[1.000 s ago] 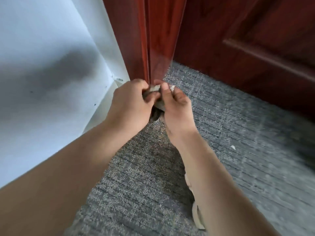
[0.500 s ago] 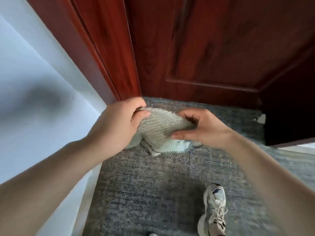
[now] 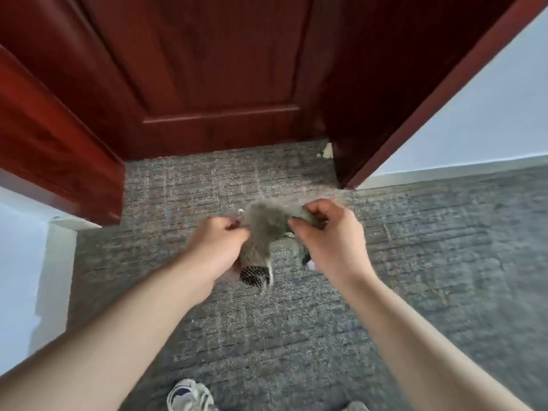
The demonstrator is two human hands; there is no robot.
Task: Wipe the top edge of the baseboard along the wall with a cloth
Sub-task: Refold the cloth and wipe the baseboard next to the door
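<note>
Cloth [image 3: 267,229] now bunched between hands [image 3: 275,235].

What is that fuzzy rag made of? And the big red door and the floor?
The cloth looks like soft knitted or woven fabric, grey and fuzzy, though it is blurred. The door seems to be wood or wood veneer with a glossy reddish finish; grain streaks show. The floor looks like short-pile grey carpet with a woven pattern.

The cloth [image 3: 267,229] hangs between the left hand [image 3: 218,247] and right hand [image 3: 332,241], above the carpet [image 3: 415,262]; the door [image 3: 213,75] stands behind — baseboard [image 3: 444,169] far right; a shoe [image 3: 189,396] below.
</note>
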